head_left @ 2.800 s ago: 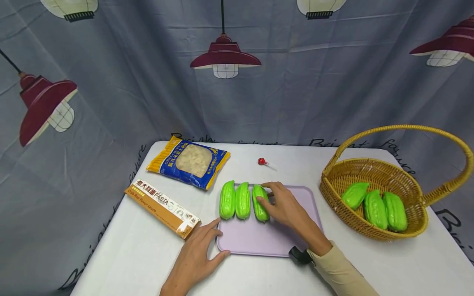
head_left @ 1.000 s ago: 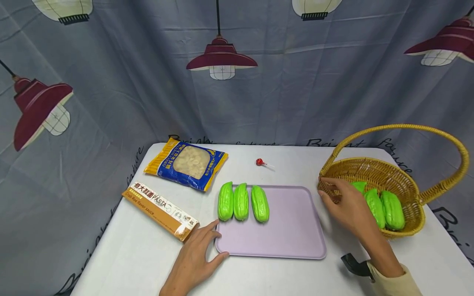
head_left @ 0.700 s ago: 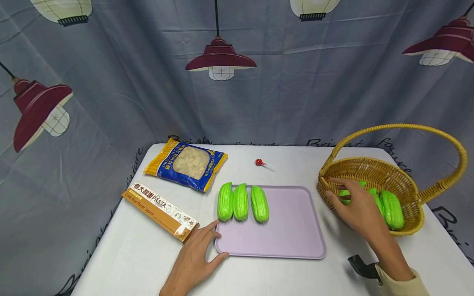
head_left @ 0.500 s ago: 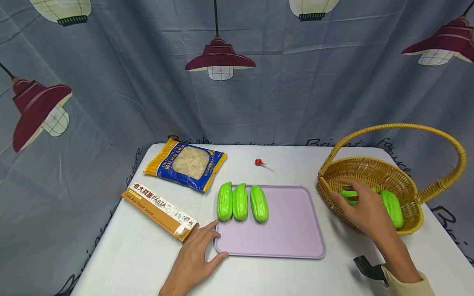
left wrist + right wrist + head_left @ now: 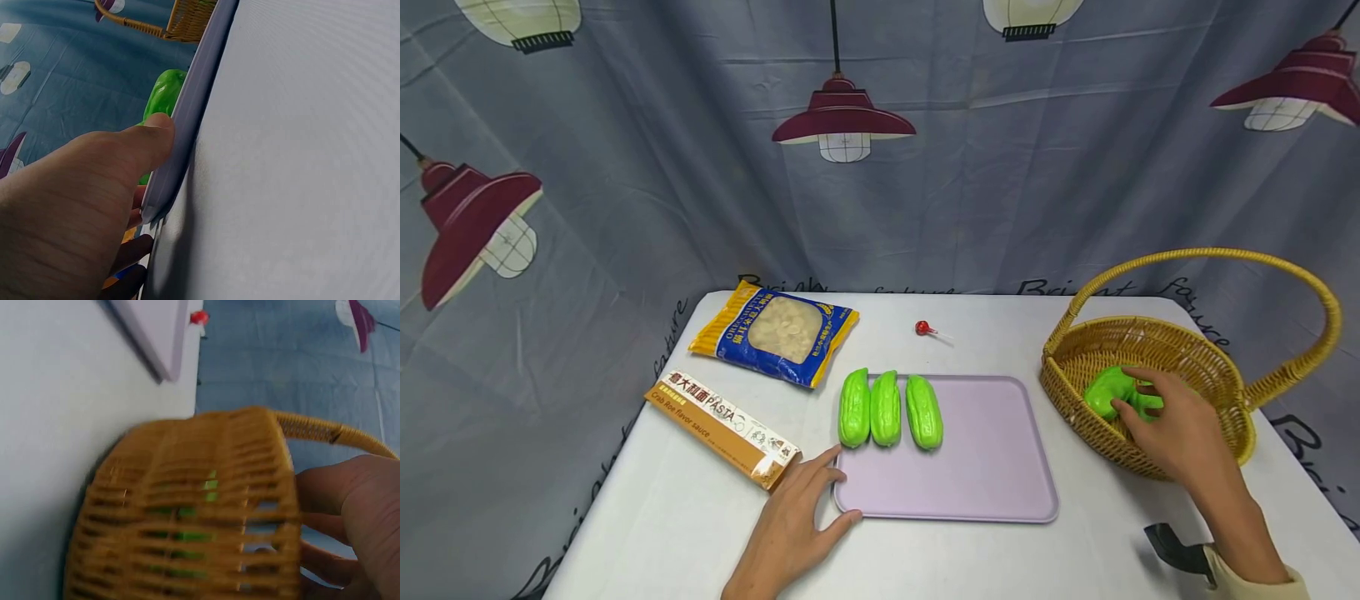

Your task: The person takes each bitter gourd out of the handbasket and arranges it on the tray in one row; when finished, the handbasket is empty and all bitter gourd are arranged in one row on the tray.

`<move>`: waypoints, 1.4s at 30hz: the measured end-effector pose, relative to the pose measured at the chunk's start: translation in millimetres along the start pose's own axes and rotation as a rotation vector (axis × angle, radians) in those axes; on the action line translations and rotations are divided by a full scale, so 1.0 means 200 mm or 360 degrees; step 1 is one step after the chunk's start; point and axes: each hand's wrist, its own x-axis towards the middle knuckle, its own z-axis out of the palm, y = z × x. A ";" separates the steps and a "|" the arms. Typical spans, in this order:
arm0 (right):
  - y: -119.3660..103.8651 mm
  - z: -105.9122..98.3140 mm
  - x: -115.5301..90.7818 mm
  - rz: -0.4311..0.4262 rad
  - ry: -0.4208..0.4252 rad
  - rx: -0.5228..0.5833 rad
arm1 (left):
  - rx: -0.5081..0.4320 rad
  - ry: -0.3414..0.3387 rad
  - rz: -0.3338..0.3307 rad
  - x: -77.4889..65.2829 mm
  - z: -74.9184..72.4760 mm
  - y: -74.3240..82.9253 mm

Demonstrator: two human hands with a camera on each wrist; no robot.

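Note:
My right hand [image 5: 1180,429] is inside the wicker basket [image 5: 1078,425], its thumb and fingers apart, over ribbed green gourds that look like bitter melons. One bitter melon [image 5: 1107,392] shows left of the fingertips; part of another green gourd [image 5: 1146,402] appears between thumb and fingers, and the hand hides the rest. The basket's wall [image 5: 187,487] screens the fingertips in the right wrist view. At the front-left corner of a lilac tray [image 5: 970,483], my left hand [image 5: 797,529] rests with fingers spread, the thumb [image 5: 159,128] against the rim. Three bitter melons [image 5: 886,408] lie side by side on the tray's left half.
A brown pasta box [image 5: 726,429] lies left of the tray, close to the left hand. Behind it is a blue and yellow food bag [image 5: 782,333]. A red lollipop [image 5: 923,328] lies beyond the tray. The basket's tall handle [image 5: 1210,253] arches above the right arm.
My right hand has let go of the rightmost bitter melon on the tray and moved right into the basket, sliding further right across the gourds. The left hand has stayed at the tray's corner.

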 end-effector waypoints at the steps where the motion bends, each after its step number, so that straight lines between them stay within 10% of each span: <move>1: 0.01 0.00 0.00 0.0011 0.0000 -0.0018 | -0.0004 -0.0013 -0.0011 0.00 0.00 0.00; 42: 0.15 -0.04 0.04 0.0435 -0.0441 -0.0363 | -0.0016 -0.0076 -0.0056 0.00 0.00 -0.01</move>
